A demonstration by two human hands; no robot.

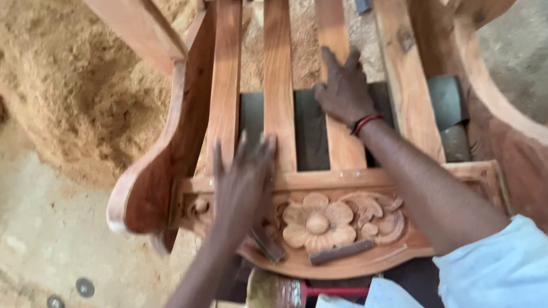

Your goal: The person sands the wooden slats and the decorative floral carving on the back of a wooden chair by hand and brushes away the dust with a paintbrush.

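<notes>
Head view, looking down on an unfinished wooden chair frame (188, 131) lying flat. Vertical back slats (278, 85) run from centre to the top of the frame.

Left hand (242, 182), lower centre, blurred: fingers spread, palm flat on the carved rail (337, 222), over its left part. Flower carving (317, 221) just to the right of that hand.

Right hand (344, 91), upper centre: flat on one slat, fingers pointing up-frame. Red band (365, 122) on its wrist. Pale blue sleeve (502, 268) at lower right.

Sawdust heap (80, 85) fills the upper left. Brush with red handle (297, 292) at the bottom edge, below the rail. Two small round discs (84, 287) on the floor, lower left.
</notes>
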